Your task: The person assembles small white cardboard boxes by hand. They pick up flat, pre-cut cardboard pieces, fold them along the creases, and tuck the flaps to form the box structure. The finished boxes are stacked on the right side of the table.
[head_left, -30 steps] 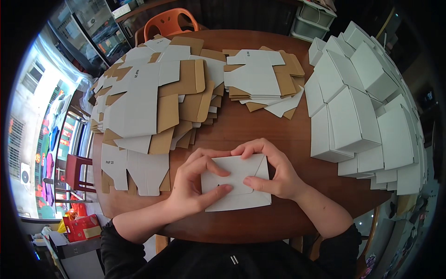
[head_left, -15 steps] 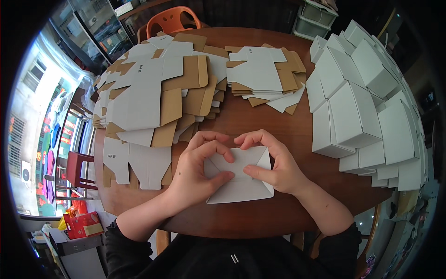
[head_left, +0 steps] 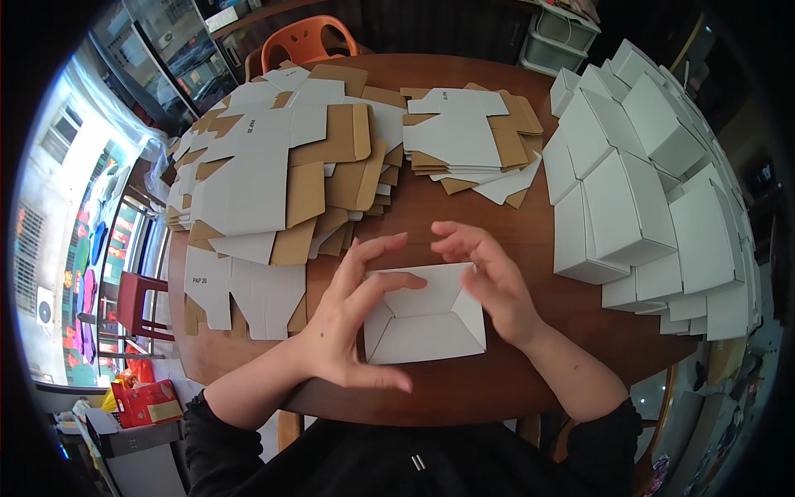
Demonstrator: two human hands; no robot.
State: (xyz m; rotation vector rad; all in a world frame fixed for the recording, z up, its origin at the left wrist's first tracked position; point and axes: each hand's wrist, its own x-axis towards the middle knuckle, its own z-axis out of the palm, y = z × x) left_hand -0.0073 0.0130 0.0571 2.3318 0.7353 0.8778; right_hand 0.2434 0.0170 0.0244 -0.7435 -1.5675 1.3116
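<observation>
A white cardboard box (head_left: pixel 424 335) stands on the table close to me, its interlocked bottom flaps facing up and lying flat. Over its left side is my left hand (head_left: pixel 352 311), open, with the thumb stretched along the near edge and the fingers curved above the far left corner. My right hand (head_left: pixel 493 286) hovers by the box's far right corner, its fingers apart and slightly blurred. Neither hand grips the box; whether a fingertip touches it I cannot tell.
A tall pile of flat white-and-brown box blanks (head_left: pixel 248 182) covers the table's left side. A smaller pile of blanks (head_left: pixel 460 137) lies at the far middle. Folded white boxes (head_left: pixel 633 207) are stacked on the right. An orange chair (head_left: pixel 308 40) stands beyond the brown table (head_left: pixel 414 406).
Both hands have lifted off the flaps and spread apart, my left thumb moving nearer to me. The joined flaps now show in full.
</observation>
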